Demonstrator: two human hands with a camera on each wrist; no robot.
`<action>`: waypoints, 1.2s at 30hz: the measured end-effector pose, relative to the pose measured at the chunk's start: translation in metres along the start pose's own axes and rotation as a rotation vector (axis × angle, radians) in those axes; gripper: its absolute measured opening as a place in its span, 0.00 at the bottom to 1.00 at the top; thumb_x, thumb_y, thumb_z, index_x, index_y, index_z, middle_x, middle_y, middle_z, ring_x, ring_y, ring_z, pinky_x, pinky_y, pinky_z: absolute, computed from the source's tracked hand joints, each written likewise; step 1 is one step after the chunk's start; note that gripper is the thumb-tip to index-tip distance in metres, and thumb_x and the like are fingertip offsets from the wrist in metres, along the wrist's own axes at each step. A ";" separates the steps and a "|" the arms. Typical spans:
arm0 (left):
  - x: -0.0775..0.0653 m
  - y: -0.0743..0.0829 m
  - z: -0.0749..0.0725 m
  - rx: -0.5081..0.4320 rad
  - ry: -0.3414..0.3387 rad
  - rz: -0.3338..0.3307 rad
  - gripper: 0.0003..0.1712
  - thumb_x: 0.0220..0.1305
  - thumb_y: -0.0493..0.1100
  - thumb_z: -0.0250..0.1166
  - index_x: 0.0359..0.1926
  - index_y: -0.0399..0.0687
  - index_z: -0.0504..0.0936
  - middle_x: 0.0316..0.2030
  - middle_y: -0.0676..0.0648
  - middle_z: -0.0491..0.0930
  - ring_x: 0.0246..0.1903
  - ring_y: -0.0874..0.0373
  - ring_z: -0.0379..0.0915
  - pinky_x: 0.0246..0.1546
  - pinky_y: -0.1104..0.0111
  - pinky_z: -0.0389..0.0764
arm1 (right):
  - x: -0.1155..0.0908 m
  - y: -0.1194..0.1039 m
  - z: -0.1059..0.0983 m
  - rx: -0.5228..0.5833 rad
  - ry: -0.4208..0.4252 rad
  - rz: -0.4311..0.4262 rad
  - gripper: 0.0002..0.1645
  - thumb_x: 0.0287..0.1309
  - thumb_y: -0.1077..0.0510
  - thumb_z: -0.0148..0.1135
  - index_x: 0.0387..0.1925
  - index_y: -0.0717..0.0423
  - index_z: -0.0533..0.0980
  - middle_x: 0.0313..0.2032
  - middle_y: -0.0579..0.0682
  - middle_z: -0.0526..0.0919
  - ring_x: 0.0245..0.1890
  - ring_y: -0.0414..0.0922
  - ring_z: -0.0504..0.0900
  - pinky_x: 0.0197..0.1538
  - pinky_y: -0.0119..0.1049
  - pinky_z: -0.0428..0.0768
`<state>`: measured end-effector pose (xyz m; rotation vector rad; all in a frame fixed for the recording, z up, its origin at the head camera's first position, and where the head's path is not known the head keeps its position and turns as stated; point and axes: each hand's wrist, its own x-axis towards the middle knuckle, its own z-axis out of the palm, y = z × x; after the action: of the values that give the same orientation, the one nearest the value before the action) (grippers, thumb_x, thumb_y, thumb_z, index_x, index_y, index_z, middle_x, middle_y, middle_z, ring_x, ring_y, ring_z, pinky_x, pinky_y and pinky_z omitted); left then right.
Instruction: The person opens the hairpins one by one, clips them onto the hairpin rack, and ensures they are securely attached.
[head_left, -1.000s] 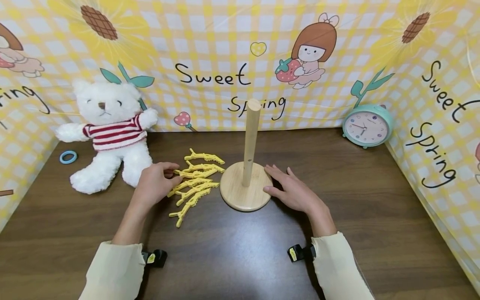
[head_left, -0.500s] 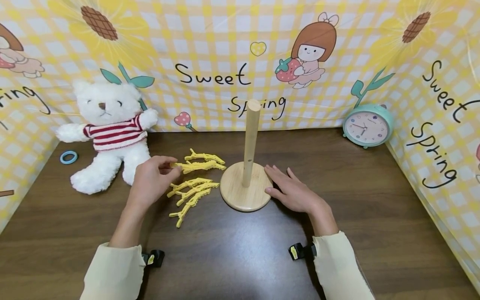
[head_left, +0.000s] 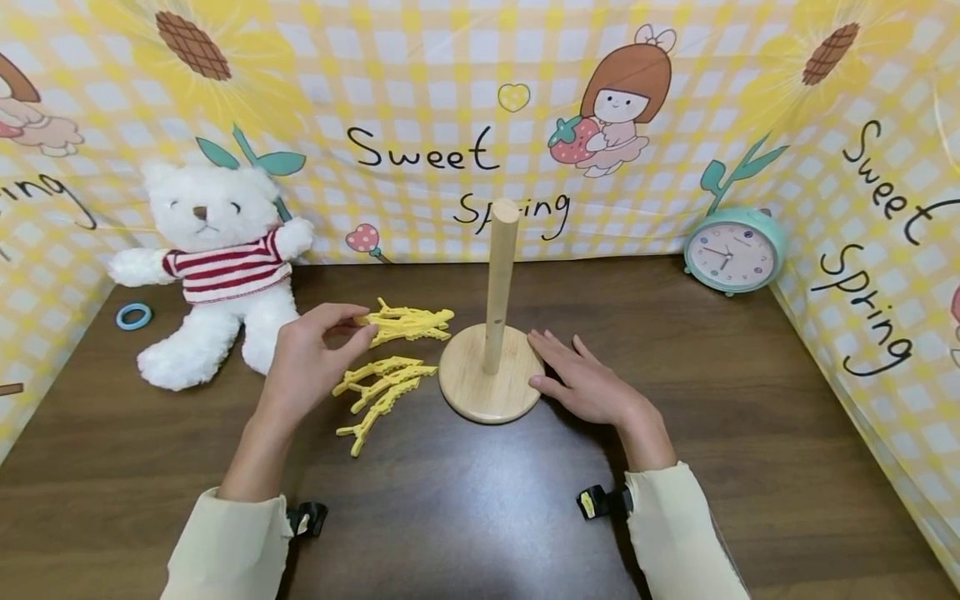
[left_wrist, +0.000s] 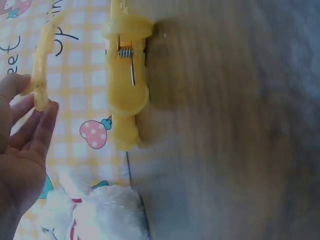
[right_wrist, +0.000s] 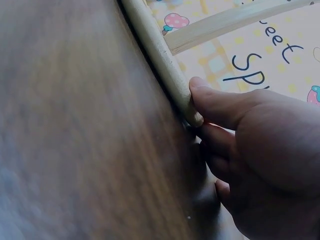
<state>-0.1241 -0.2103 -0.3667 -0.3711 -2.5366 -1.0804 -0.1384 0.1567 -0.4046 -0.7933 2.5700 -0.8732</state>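
My left hand (head_left: 306,360) pinches a yellow alligator hair clip (left_wrist: 41,70) between thumb and fingers, raised a little above the table. In the head view it overlaps the yellow clips (head_left: 412,334) at the back. Nearer the front, more yellow clips (head_left: 384,385) lie fanned out. A yellow clip (left_wrist: 127,87) with a metal spring looms close in the left wrist view. At the centre stands an upright wooden pole (head_left: 500,283) on a round wooden base (head_left: 517,392). My right hand (head_left: 588,383) rests against the base's right edge, fingers mostly straight, thumb on the rim.
A white teddy bear (head_left: 225,271) in a striped shirt sits at the back left, beside a blue ring (head_left: 133,317). A mint alarm clock (head_left: 731,254) stands at the back right. Patterned cloth (head_left: 420,200) encloses the brown table (head_left: 480,533).
My left hand has lifted a yellow hair clip from the middle of the row and moved it slightly up and right, over the back clips. The right hand stays at the base.
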 end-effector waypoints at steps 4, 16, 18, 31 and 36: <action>0.001 0.004 0.002 -0.038 0.044 0.130 0.11 0.63 0.32 0.71 0.47 0.34 0.86 0.41 0.43 0.85 0.39 0.53 0.81 0.42 0.79 0.76 | 0.000 0.000 -0.001 0.004 -0.004 -0.005 0.41 0.77 0.48 0.53 0.79 0.60 0.49 0.78 0.56 0.52 0.79 0.50 0.46 0.77 0.51 0.34; 0.007 0.019 0.010 -0.083 0.140 0.339 0.16 0.58 0.27 0.73 0.48 0.32 0.86 0.45 0.41 0.85 0.41 0.51 0.81 0.46 0.75 0.76 | 0.000 0.000 0.000 0.013 -0.001 0.002 0.41 0.77 0.47 0.52 0.79 0.59 0.50 0.78 0.55 0.53 0.79 0.49 0.46 0.77 0.50 0.34; 0.008 0.021 0.010 -0.102 0.157 0.338 0.16 0.57 0.26 0.73 0.47 0.32 0.86 0.44 0.40 0.85 0.41 0.50 0.81 0.46 0.75 0.77 | 0.000 0.000 0.000 0.013 0.000 0.003 0.41 0.77 0.47 0.52 0.79 0.59 0.50 0.78 0.55 0.53 0.79 0.49 0.46 0.77 0.50 0.34; 0.008 0.033 0.011 -0.197 0.213 0.383 0.18 0.50 0.20 0.72 0.45 0.28 0.86 0.41 0.36 0.84 0.38 0.46 0.79 0.48 0.76 0.75 | 0.000 0.000 -0.001 0.011 0.001 0.006 0.41 0.77 0.47 0.52 0.79 0.59 0.50 0.78 0.54 0.53 0.79 0.48 0.46 0.77 0.49 0.34; 0.008 0.038 0.011 -0.185 0.227 0.404 0.17 0.50 0.18 0.72 0.43 0.27 0.86 0.39 0.36 0.84 0.39 0.44 0.80 0.49 0.78 0.74 | 0.000 0.001 0.000 0.012 0.005 0.001 0.41 0.77 0.47 0.53 0.79 0.59 0.50 0.78 0.55 0.53 0.79 0.49 0.47 0.77 0.49 0.34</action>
<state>-0.1195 -0.1757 -0.3464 -0.7295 -2.0528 -1.1229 -0.1388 0.1573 -0.4054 -0.7875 2.5666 -0.8912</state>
